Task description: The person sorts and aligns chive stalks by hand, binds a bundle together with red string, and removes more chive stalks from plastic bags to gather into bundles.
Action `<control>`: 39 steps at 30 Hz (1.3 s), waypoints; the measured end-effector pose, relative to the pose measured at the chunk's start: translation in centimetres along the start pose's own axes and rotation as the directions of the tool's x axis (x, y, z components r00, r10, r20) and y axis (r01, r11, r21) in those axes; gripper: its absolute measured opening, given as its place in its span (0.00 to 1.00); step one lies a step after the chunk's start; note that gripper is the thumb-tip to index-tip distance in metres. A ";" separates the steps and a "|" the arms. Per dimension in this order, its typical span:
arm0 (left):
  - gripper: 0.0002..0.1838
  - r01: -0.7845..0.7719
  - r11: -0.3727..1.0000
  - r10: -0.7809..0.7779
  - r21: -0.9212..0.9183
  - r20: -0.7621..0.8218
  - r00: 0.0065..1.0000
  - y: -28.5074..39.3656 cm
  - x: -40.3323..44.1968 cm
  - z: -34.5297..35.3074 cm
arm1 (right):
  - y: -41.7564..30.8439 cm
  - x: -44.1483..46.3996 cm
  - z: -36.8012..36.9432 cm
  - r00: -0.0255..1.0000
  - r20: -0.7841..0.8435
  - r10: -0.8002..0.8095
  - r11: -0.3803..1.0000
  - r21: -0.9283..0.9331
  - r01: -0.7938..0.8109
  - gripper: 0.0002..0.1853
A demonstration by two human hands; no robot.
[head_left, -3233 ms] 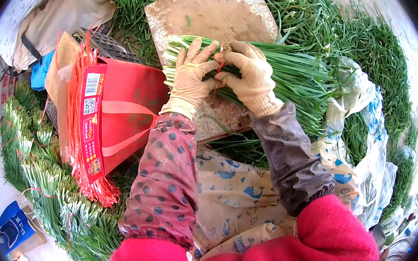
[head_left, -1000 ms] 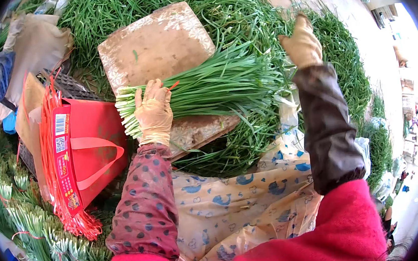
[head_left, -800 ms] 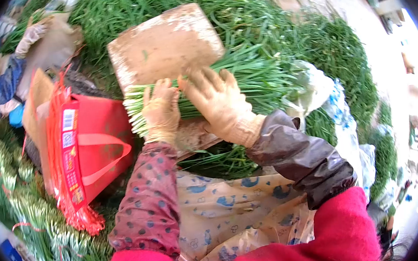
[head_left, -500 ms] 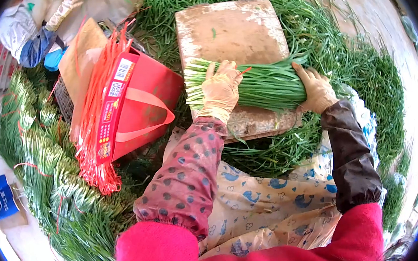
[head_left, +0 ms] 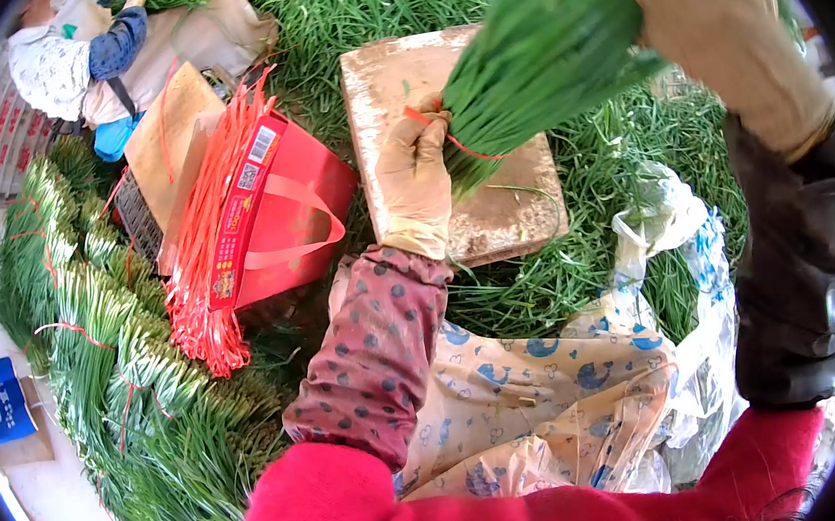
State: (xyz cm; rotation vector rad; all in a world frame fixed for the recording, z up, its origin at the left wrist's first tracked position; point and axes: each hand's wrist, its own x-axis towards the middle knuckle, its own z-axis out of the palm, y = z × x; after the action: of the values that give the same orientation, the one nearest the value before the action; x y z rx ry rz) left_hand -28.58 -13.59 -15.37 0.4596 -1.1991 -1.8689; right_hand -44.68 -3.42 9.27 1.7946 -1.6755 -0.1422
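A bundle of long green stalks (head_left: pixel 544 57), tied with a red band, is tilted up above the worn tile-like board (head_left: pixel 514 213). My left hand (head_left: pixel 416 175), in a pale glove, is closed round the lower end of the bundle beside the band, over the board. The pale stalk ends are hidden by that hand. Raised at the upper right, my right hand (head_left: pixel 705 12) is large and blurred against the leafy part of the bundle; its fingers are mostly out of sight.
A red bag (head_left: pixel 296 202) with red ties (head_left: pixel 203 311) stands left of the board. Tied bundles (head_left: pixel 98 392) are piled at the far left. Loose greens (head_left: pixel 618 151) surround the board. Another person's sleeve (head_left: pixel 118 43) shows at the upper left. A plastic bag (head_left: pixel 701 334) lies at right.
The bundle has gone from lying flat on the board to being lifted and tilted, its leaves toward the upper right. My right hand has risen from the leaf end toward the camera.
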 end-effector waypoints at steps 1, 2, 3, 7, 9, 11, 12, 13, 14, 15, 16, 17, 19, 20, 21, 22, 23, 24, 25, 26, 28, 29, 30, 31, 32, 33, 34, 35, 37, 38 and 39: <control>0.11 0.002 1.000 -0.002 -0.010 0.008 1.000 -0.3 -0.3 0.1 | -1.0 1.0 -0.2 1.000 0.008 0.002 1.000 -0.010 -0.002 0.18; 0.10 0.084 0.996 -0.084 -0.014 -0.007 0.996 -0.9 -0.7 -0.2 | -2.2 1.4 0.3 0.998 0.064 -0.003 0.993 -0.114 0.010 0.18; 0.10 0.164 0.986 -0.165 -0.016 -0.024 0.986 -1.4 -1.0 -0.5 | -3.5 1.6 1.2 0.993 0.117 -0.003 0.976 -0.214 0.028 0.17; 0.08 0.372 0.920 -0.369 0.127 -0.046 0.928 -7.2 -0.9 -3.4 | -7.9 3.1 5.5 0.867 0.494 0.062 0.974 -0.221 0.056 0.13; 0.09 0.387 0.898 -0.391 0.211 -0.022 0.920 -6.5 0.3 -3.9 | -5.0 0.6 4.6 0.948 0.315 0.045 0.998 -0.047 -0.032 0.18; 0.11 -0.081 0.830 -0.050 0.552 0.218 0.975 -3.2 0.8 -2.3 | -2.3 -2.4 4.7 0.922 0.340 0.184 0.969 0.095 -0.229 0.30; 0.13 -0.134 0.829 -0.019 0.544 0.267 0.964 -3.0 1.5 -2.4 | -0.8 -4.5 5.3 0.902 0.364 0.232 0.950 0.113 -0.290 0.33; 0.13 -0.185 0.855 0.059 0.485 0.263 0.963 -3.0 1.7 -2.1 | 0.6 -6.5 5.8 0.880 0.385 0.277 0.929 0.128 -0.348 0.36; 0.13 -0.224 0.838 0.095 0.497 0.271 0.958 -3.1 2.0 -1.8 | 1.4 -8.7 6.6 0.878 0.387 0.280 0.927 0.127 -0.352 0.36; 0.14 -0.262 0.819 0.130 0.510 0.280 0.951 -3.4 2.3 -1.5 | 1.6 -11.2 7.9 0.828 0.417 0.375 0.925 -0.103 -0.367 0.39; 0.14 -0.260 0.819 0.123 0.512 0.285 0.951 -4.3 2.5 -1.5 | 1.2 -11.8 8.2 0.801 0.422 0.426 0.905 -0.216 -0.368 0.40; 0.14 -0.380 0.648 0.164 0.660 0.367 0.916 -5.8 2.6 -1.8 | 0.7 -12.4 8.5 0.770 0.425 0.475 0.874 -0.326 -0.359 0.42; 0.15 -0.476 0.432 0.176 0.766 0.446 0.878 -8.1 1.9 -3.4 | -2.9 -12.2 7.8 0.636 0.617 0.463 0.810 -0.004 -0.586 0.29; 0.15 -0.473 0.323 0.099 0.820 0.468 0.878 -9.1 1.7 -4.3 | -5.0 -12.4 7.9 0.620 0.671 0.406 0.720 0.184 -0.670 0.24; 0.15 -0.479 0.209 0.021 0.852 0.486 0.874 -9.7 2.0 -4.6 | -7.8 -13.3 9.1 0.725 0.608 0.323 0.609 0.453 -0.651 0.20; 0.06 -0.396 0.400 0.057 0.827 0.408 0.911 -9.8 2.4 -4.4 | -10.2 -11.4 9.1 0.581 0.789 0.199 0.362 0.492 -0.792 0.11; 0.06 -0.402 0.401 0.051 0.823 0.418 0.907 -9.9 2.4 -4.2 | -12.4 -10.5 9.8 0.610 0.771 0.182 0.364 0.524 -0.770 0.09; 0.06 -0.392 0.406 0.069 0.825 0.400 0.914 -9.8 2.2 -4.3 | -14.4 -10.3 11.5 0.656 0.695 0.295 0.386 0.541 -0.747 0.09; 0.05 -0.382 0.408 0.092 0.829 0.379 0.921 -9.4 2.2 -4.4 | -15.9 -9.8 13.0 0.645 0.637 0.421 0.365 0.532 -0.764 0.08; 0.06 -0.379 0.424 0.100 0.822 0.374 0.922 -9.0 2.2 -4.1 | -16.9 -9.2 14.3 0.606 0.621 0.498 0.321 0.517 -0.793 0.08; 0.06 -0.373 0.396 0.086 0.839 0.370 0.925 -8.8 2.2 -4.1 | -18.2 -7.9 16.3 0.561 0.603 0.567 0.267 0.510 -0.818 0.08; 0.06 -0.356 0.382 0.068 0.853 0.358 0.931 -8.8 2.0 -4.1 | -18.8 -7.5 17.1 0.572 0.575 0.585 0.212 0.572 -0.792 0.08; 0.08 -0.372 0.342 0.065 0.863 0.373 0.926 -8.9 1.9 -4.1 | -19.2 -7.2 17.7 0.581 0.547 0.602 0.162 0.629 -0.760 0.09; 0.08 -0.363 0.341 0.062 0.867 0.365 0.929 -8.8 1.9 -4.2 | -19.4 -7.1 18.2 0.585 0.552 0.595 0.161 0.630 -0.759 0.09; 0.10 -0.346 0.339 0.030 0.875 0.357 0.934 -8.7 1.9 -4.2 | -19.5 -6.8 18.5 0.564 0.555 0.611 0.148 0.620 -0.770 0.10; 0.12 -0.330 0.337 0.000 0.882 0.351 0.936 -8.7 2.1 -4.1 | -19.4 -6.5 18.7 0.544 0.556 0.629 0.135 0.610 -0.780 0.11; 0.12 -0.328 0.337 0.002 0.882 0.348 0.937 -8.4 2.7 -4.2 | -19.2 -6.2 19.0 0.507 0.623 0.595 0.145 0.537 -0.831 0.12; 0.22 -0.150 0.463 -0.197 0.874 0.267 0.943 -7.3 3.5 -4.2 | -19.3 -6.1 19.6 0.507 0.625 0.594 0.146 0.536 -0.831 0.12; 0.32 0.054 0.541 -0.403 0.839 0.203 0.892 -5.3 4.2 -3.4 | -19.4 -6.2 21.1 0.360 0.711 0.604 -0.242 0.594 -0.767 0.12; 0.45 -0.047 0.361 -0.455 0.932 0.220 0.863 -4.2 4.2 -2.8 | -18.8 -6.0 21.1 0.359 0.763 0.537 -0.346 0.588 -0.732 0.13; 0.57 -0.160 0.168 -0.507 0.973 0.224 0.832 -3.2 4.0 -2.4 | -18.4 -5.7 21.0 0.356 0.766 0.536 -0.348 0.584 -0.733 0.13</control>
State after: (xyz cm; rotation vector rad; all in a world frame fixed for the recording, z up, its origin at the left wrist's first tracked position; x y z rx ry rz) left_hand -30.75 -17.56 -18.78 0.8368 -2.9000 -1.0623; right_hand -40.69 -7.28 -18.67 0.8398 -3.0351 1.8181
